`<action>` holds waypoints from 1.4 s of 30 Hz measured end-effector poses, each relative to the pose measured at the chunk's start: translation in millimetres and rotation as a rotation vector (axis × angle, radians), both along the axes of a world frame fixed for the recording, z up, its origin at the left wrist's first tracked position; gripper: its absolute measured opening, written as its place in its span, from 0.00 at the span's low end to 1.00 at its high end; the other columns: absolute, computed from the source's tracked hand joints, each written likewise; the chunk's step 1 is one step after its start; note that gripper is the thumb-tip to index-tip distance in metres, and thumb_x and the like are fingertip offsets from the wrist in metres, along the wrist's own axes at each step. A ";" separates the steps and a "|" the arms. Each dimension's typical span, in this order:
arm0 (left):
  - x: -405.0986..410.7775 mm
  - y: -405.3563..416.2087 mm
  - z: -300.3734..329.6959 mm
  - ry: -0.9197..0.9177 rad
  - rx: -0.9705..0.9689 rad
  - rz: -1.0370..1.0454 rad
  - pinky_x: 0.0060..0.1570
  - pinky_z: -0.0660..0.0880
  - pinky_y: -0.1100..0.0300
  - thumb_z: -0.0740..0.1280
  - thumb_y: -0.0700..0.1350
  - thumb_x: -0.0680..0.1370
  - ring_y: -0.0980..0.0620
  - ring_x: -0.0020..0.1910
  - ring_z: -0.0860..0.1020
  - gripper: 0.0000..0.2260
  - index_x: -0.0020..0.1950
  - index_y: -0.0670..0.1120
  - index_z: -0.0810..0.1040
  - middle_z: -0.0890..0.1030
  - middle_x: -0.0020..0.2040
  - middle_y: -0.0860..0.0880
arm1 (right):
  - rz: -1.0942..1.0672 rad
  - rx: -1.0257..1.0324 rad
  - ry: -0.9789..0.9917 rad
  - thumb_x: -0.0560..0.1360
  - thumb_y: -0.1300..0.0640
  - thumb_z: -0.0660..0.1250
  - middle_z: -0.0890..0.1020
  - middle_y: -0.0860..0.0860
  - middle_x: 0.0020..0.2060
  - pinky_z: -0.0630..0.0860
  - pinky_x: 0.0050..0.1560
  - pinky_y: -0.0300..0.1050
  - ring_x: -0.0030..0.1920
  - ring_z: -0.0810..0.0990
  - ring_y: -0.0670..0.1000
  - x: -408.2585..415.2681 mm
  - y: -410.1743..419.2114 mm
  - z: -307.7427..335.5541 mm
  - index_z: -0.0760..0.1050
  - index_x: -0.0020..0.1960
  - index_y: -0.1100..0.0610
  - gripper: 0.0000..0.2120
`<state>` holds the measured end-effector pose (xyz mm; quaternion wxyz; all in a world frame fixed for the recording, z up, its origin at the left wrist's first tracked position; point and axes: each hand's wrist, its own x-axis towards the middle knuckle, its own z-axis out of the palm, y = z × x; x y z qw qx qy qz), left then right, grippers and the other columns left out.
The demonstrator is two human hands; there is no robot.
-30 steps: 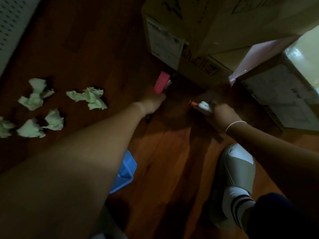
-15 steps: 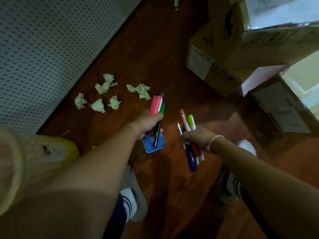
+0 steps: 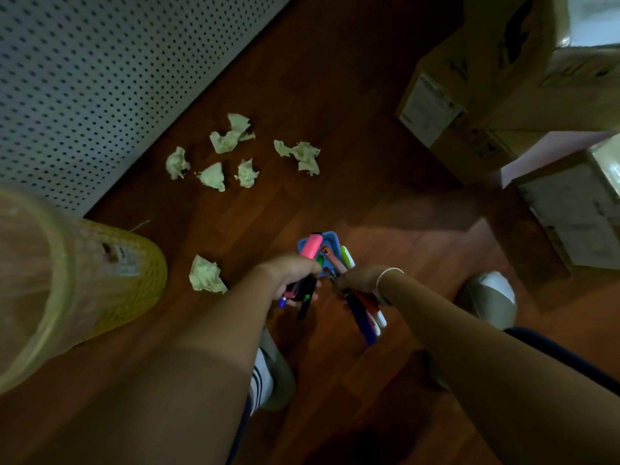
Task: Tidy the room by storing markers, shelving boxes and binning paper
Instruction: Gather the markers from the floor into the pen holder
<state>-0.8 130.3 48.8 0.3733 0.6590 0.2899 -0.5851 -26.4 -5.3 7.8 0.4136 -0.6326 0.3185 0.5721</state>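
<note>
My left hand (image 3: 291, 276) is closed around a bunch of markers, among them a pink highlighter (image 3: 310, 246) sticking up and dark ones hanging below. My right hand (image 3: 356, 280) grips another bunch, with a yellow-green marker (image 3: 347, 256) on top and a blue one (image 3: 360, 313) pointing down. Both hands hover close together over a small blue container (image 3: 327, 237) on the wooden floor. Several crumpled pale green paper balls (image 3: 231, 139) lie further out near the wall, and one paper ball (image 3: 205, 274) lies left of my left hand.
A yellow mesh bin (image 3: 110, 273) stands at the left, by a white perforated wall panel (image 3: 100, 68). Cardboard boxes (image 3: 486, 88) are stacked at the upper right, another box (image 3: 570, 209) at the right. My feet in grey shoes (image 3: 488, 300) stand on the floor.
I rose from crouching by the boxes, with markers in both hands. The view swung left toward the bin, and both hands moved together over the blue container.
</note>
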 end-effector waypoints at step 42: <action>22.9 9.4 -15.7 0.221 0.001 0.462 0.67 0.68 0.44 0.62 0.49 0.79 0.34 0.68 0.69 0.29 0.74 0.37 0.56 0.65 0.70 0.30 | -0.123 0.048 0.127 0.76 0.59 0.60 0.72 0.58 0.40 0.75 0.36 0.47 0.37 0.74 0.56 32.9 3.0 3.7 0.66 0.41 0.62 0.08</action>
